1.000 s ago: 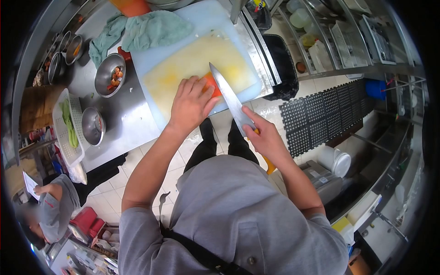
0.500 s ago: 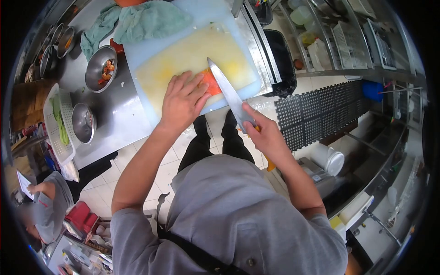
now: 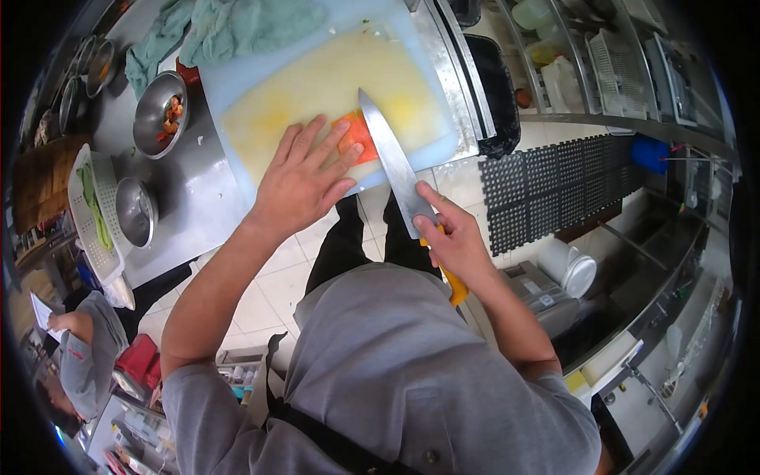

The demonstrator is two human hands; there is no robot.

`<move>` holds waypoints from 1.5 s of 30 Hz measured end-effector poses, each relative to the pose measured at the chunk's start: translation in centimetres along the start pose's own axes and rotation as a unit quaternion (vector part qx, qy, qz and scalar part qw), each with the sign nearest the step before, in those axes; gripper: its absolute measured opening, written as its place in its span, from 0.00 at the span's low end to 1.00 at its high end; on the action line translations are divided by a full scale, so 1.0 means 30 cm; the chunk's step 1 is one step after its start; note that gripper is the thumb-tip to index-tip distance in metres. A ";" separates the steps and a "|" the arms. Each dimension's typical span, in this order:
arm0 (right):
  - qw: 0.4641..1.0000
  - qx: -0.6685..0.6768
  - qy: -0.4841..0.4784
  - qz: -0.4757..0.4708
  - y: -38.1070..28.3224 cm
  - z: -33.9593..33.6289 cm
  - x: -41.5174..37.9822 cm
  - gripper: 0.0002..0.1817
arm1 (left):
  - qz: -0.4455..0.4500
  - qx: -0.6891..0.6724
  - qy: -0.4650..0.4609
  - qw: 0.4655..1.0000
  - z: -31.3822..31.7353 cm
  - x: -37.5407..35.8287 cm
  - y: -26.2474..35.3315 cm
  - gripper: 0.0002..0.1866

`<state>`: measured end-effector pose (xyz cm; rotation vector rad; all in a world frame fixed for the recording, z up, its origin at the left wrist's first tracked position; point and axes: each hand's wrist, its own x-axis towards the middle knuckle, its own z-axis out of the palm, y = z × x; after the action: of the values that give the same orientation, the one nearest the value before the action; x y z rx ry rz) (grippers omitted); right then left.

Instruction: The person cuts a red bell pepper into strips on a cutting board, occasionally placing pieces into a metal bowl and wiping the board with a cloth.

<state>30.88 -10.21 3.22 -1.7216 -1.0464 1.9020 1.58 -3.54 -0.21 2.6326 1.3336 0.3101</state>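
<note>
An orange-red piece of vegetable (image 3: 361, 134) lies near the front edge of a yellow-stained cutting board (image 3: 273, 123). My left hand (image 3: 293, 186) is spread just left of it, with fingertips on its left side. In my right hand (image 3: 455, 237) is a large kitchen knife (image 3: 388, 146) with a yellow handle, closed in my fingers. Its blade runs along the right side of the piece, tip pointing away from me.
Left of the board, a metal bowl (image 3: 144, 127) holds orange-red scraps, beside a smaller metal bowl (image 3: 134, 214) and a white basket (image 3: 115, 260) with green stalks. A green cloth (image 3: 253, 28) lies behind. A black bin (image 3: 492, 87) stands right. Another person (image 3: 91, 348) is at lower left.
My left hand has shifted left and its fingers have spread, showing more of the orange-red piece. The knife stays beside the piece, its handle a little lower.
</note>
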 end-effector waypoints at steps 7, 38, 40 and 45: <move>0.998 -0.049 0.024 -0.033 0.004 0.024 -0.004 0.30 | 0.011 -0.012 0.019 1.000 0.018 -0.002 -0.012 0.23; 0.990 -0.100 0.097 0.004 0.003 0.154 -0.049 0.28 | 0.048 -0.020 -0.065 0.997 -0.012 -0.040 -0.058 0.32; 0.990 -0.093 0.104 -0.001 -0.009 0.161 -0.059 0.28 | 0.068 -0.043 -0.077 0.994 -0.014 -0.057 -0.095 0.35; 0.988 -0.095 0.115 -0.045 0.004 0.167 -0.072 0.28 | 0.094 -0.065 -0.087 0.990 -0.039 -0.042 -0.120 0.38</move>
<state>26.50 -13.19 4.50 -1.9082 -1.2239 1.5481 -2.23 -2.38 -0.12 2.6102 0.9816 0.1797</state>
